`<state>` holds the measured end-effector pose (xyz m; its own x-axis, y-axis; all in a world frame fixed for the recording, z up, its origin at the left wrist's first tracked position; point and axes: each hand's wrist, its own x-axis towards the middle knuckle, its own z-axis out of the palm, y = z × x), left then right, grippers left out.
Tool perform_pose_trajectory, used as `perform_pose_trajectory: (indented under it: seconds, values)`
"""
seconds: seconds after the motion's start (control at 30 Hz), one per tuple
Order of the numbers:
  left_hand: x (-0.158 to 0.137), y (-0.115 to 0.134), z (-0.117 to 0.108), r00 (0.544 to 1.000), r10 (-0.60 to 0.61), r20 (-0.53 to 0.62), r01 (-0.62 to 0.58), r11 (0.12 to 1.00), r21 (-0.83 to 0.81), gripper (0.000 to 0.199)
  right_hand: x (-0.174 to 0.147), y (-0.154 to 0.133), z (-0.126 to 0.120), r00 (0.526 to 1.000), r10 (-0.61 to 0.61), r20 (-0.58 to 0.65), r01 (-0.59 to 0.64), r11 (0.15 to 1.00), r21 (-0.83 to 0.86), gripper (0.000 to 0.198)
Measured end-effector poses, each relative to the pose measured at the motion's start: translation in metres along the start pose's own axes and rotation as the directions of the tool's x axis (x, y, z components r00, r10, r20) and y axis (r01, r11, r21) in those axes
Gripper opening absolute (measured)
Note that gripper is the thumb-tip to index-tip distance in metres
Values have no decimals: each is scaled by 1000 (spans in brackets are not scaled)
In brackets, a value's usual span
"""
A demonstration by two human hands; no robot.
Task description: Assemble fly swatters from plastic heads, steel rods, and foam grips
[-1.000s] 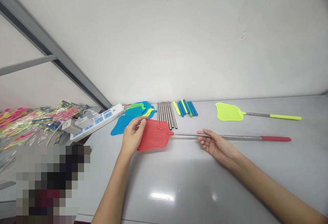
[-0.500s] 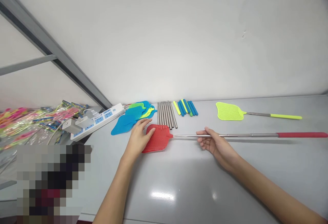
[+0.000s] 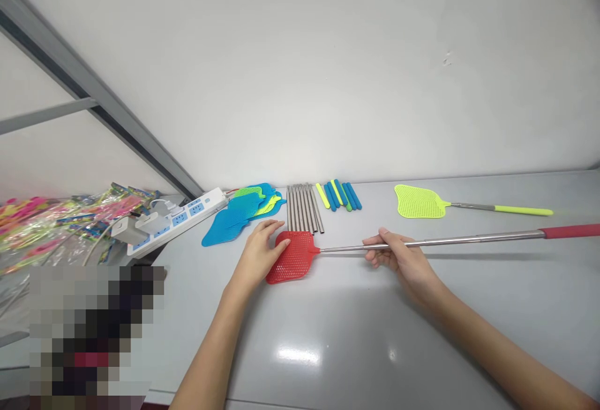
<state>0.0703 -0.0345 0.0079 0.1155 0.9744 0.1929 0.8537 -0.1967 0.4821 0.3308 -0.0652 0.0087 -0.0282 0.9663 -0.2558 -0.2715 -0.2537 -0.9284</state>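
A red fly swatter (image 3: 291, 261) with a long telescopic metal rod (image 3: 469, 239) and a red grip (image 3: 572, 231) lies across in front of me. My right hand (image 3: 403, 260) is closed round the rod, thumb on top and fingers curled beneath. My left hand (image 3: 257, 250) is at the left edge of the red mesh head, its thumb touching the mesh and its fingers apart and stretched forward. The rod slants up to the right, and the grip's far end runs out of view. Behind it lies a yellow fly swatter (image 3: 420, 202) with a shorter rod.
Along the wall lie blue, green and yellow swatter heads (image 3: 229, 222), a row of metal rods (image 3: 302, 210) and several blue, yellow and green grips (image 3: 344, 194). A power strip (image 3: 187, 216) with plugs and a heap of plastic-wrapped items (image 3: 56, 235) are at the left.
The red swatter has shifted slightly right. Its grip end has swung upward and now passes the right edge of view. Both hands keep nearly the same places.
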Motion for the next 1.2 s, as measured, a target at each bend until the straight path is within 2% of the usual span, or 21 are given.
perform_pose_trajectory:
  seconds: [0.27, 0.37, 0.47, 0.63, 0.77, 0.9, 1.07, 1.2]
  values:
    - [0, 8, -1, 1000, 5, 8, -5, 999, -53, 33, 2, 3, -1, 1000, -10, 3, 10, 1000, -26, 38]
    - [-2, 22, -1, 999, 51, -9, -51, 992, -116, 30, 2, 4, -1, 1000, -11, 13, 11, 999, -35, 39]
    - [-7, 39, 3, 989, 140, 43, -130, 975, -182, 30, 3, 6, -2, 1000, -10, 18, 10, 999, -36, 41]
    - [-15, 59, 16, 938, 310, 156, -281, 942, -183, 26, 5, 9, -2, 1000, -9, 17, 10, 999, -33, 41]
    - [-18, 63, 21, 892, 362, 272, -347, 932, -101, 26, 6, 12, -1, 1000, 8, 7, -8, 1000, -13, 36]
    - [-24, 62, 24, 880, 348, 324, -343, 936, -75, 26, 6, 14, -1, 999, 26, 33, -27, 999, 19, 34]
    - [-30, 60, 25, 882, 327, 338, -289, 944, -159, 24, 3, 13, 1, 990, 27, 139, -30, 999, 15, 33]
    - [-31, 60, 22, 877, 317, 362, -276, 948, -162, 23, 1, 14, 1, 980, 19, 199, -21, 1000, 6, 32]
